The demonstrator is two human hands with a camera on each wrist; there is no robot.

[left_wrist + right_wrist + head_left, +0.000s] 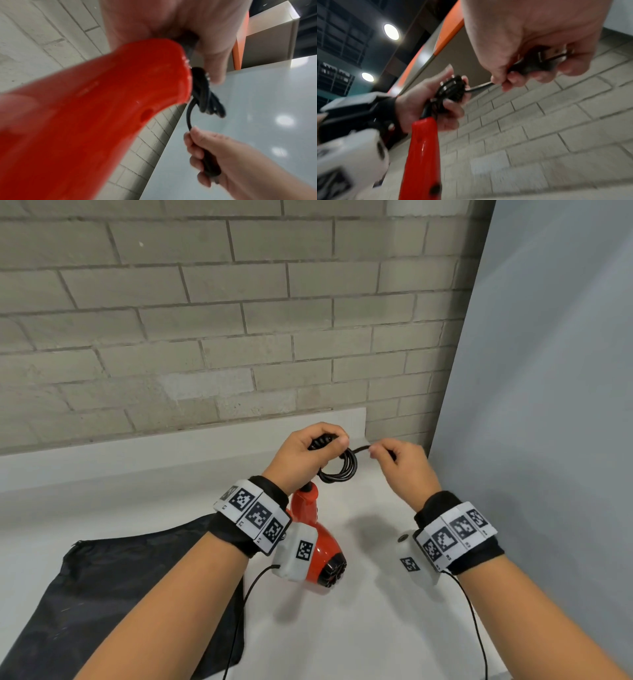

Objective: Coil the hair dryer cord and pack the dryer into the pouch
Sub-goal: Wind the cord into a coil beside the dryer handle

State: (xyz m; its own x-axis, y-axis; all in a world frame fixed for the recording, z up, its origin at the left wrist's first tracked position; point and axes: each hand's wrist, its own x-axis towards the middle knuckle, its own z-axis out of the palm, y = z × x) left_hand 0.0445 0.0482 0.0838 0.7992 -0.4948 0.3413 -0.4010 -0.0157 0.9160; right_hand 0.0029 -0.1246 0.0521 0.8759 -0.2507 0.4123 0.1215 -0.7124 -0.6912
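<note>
The cord [337, 465] is nearly wound: the left hand [301, 455] clamps the loops above the desk's [342, 628] far edge, the dryer [315, 539] hanging beneath. The right hand [399, 462] pinches the plug end [537, 63]. Best keep the tail taut and tuck it through. Count: 1 dryer, 1 cord, 1 pouch [113, 587] at the desk's near-left.
</note>
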